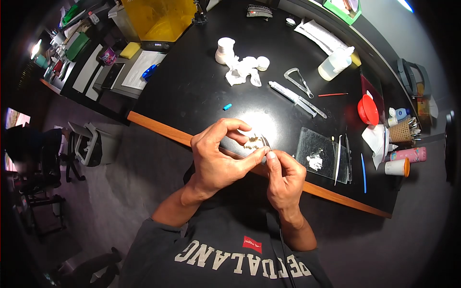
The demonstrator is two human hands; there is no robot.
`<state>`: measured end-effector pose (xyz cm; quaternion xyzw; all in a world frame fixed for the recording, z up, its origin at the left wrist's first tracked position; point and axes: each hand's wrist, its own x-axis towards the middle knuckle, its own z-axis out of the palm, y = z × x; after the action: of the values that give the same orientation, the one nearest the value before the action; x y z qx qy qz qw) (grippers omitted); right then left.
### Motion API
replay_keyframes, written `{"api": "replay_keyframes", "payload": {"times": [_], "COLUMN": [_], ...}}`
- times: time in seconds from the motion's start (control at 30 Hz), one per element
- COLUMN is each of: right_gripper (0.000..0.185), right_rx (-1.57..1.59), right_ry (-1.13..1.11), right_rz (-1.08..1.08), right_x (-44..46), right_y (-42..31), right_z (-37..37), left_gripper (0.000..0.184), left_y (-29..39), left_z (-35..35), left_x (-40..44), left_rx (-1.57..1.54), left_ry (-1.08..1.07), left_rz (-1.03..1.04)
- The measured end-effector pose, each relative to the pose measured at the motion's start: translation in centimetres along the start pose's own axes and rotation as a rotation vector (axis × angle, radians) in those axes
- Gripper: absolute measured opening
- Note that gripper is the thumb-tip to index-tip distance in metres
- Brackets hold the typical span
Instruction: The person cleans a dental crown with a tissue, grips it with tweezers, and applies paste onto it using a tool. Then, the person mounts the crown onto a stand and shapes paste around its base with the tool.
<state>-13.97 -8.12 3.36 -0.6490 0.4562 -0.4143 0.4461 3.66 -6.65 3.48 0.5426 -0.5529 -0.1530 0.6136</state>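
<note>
My left hand (213, 156) curls around a small cream-coloured piece (253, 142) that looks like a row of teeth, lit by a bright patch of light. My right hand (285, 180) pinches a slim dark tool (264, 141) whose tip meets the piece; the tool's exact kind is hard to make out. Both hands come close together at the table's wooden front edge. Beyond them lies a small teal cap (227, 106). To the right, a glass slab (307, 144) carries a white crumbly heap (315, 162) and a thin white-handled tool (338, 161).
A large syringe (294, 97), a metal caliper (297, 81), a bottle (334, 64) and a red bowl (368, 110) lie farther right. Crumpled tissue (242, 72) sits beside a white jar (224, 50). A blue stick (364, 173) rests near the right edge. A bin (96, 144) stands left.
</note>
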Motion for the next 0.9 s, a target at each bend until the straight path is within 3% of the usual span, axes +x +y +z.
{"api": "replay_keyframes", "payload": {"times": [0.9], "right_gripper": [0.018], "right_rx": [-0.071], "right_ry": [0.017], "right_rz": [-0.039], "right_x": [0.1], "right_y": [-0.49], "right_z": [0.3], "left_gripper": [0.047], "left_y": [0.09], "left_z": [-0.24], "left_x": [0.3], "left_rx": [0.006], "left_ry": [-0.02], "left_rz": [0.01]}}
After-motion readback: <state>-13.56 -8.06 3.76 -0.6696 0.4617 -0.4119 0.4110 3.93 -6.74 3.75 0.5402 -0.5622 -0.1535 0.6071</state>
